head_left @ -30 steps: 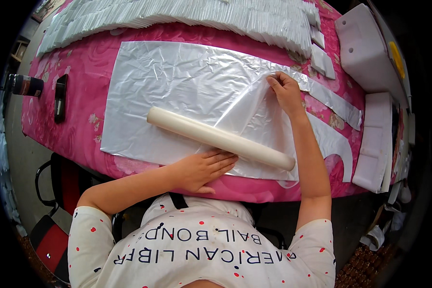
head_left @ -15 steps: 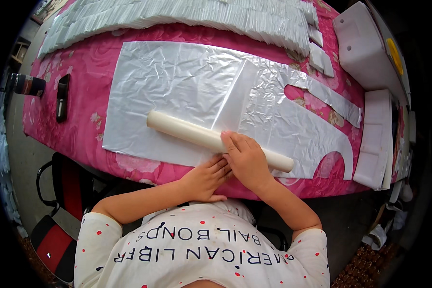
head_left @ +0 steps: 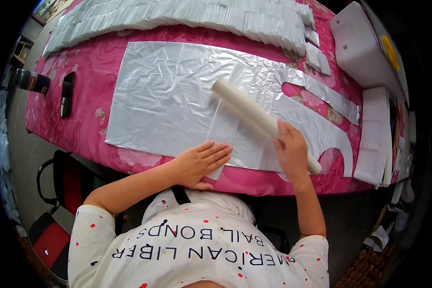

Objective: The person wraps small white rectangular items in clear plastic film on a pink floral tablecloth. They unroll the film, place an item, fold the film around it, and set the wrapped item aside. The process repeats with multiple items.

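A thin white plastic apron-like sheet (head_left: 163,96), with cut-out openings at its right end, lies spread and wrinkled over the table. My left hand (head_left: 204,163) rests flat on its near edge, fingers stretched out. Under and beyond those fingers runs a paler translucent strip (head_left: 223,115) across the sheet. In my right hand (head_left: 293,149) is a cream rolling pin-like tube (head_left: 247,108), gripped toward its near right end. The tube slants from far left to near right, over the right half of the sheet; whether it touches the sheet I cannot tell.
Long rows of folded white plastic packets (head_left: 177,17) line the far side of the pink flowered tablecloth (head_left: 81,129). White foam boxes (head_left: 357,43) stand at the right. A black phone-like object (head_left: 67,95) and a dark jar (head_left: 32,81) are at the left, with red-black chairs (head_left: 69,182) below.
The tube has swung steeper and moved to the right with my right hand. My left hand now lies apart from the right one, and the pale strip shows beside its fingers.
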